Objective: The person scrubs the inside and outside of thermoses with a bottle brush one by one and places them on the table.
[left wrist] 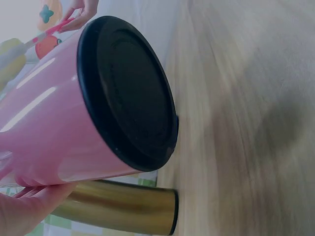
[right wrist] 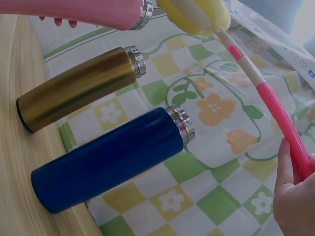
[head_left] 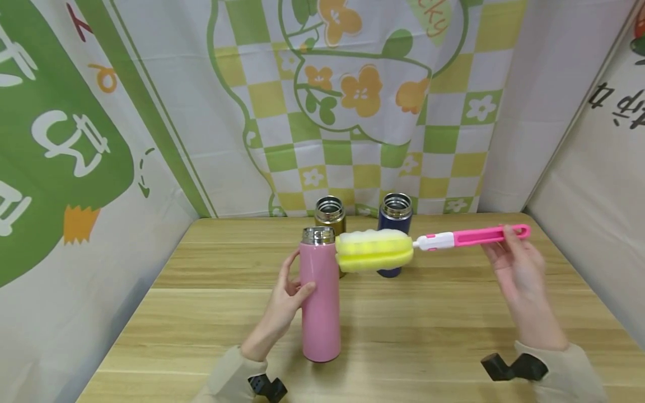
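A pink thermos flask with a bare steel neck is gripped round its body by my left hand. Its black base faces the left wrist camera and is lifted off the table. My right hand holds a bottle brush by the far end of its pink handle. The brush lies nearly level, and its yellow-and-white sponge head reaches to the flask's side just below the neck in the head view. Behind stand a gold flask and a blue flask, both upright and without lids.
The wooden table carries the gold and blue flasks toward its back edge. Behind it hangs a printed cloth with green and yellow checks. White cloth walls close in both sides.
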Available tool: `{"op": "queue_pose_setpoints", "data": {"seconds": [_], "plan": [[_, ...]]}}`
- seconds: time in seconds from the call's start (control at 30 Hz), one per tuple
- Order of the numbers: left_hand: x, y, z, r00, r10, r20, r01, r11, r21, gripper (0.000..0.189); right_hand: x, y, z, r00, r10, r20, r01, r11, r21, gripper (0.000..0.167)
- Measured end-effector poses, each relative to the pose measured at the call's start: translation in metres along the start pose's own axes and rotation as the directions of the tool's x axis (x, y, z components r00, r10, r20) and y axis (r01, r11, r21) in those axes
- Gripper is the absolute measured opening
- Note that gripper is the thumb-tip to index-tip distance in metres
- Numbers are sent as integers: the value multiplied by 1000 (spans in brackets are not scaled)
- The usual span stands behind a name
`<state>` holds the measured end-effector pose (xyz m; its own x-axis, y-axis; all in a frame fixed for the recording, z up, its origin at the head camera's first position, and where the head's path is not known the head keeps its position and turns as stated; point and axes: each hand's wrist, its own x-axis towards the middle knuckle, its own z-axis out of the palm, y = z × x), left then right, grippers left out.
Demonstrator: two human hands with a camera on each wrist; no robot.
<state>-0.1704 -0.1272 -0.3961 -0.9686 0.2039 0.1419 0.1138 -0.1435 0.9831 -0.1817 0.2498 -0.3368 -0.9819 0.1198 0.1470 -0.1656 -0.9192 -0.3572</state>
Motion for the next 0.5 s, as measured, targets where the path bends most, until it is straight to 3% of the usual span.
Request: {"op": "queue_pose_setpoints", "data": {"seconds": [0.5], "plan": [[5, -7, 15, 999, -41, 19, 42, 998, -46, 70, 14, 21, 7, 999, 9, -39, -10, 999, -31, 5]]}}
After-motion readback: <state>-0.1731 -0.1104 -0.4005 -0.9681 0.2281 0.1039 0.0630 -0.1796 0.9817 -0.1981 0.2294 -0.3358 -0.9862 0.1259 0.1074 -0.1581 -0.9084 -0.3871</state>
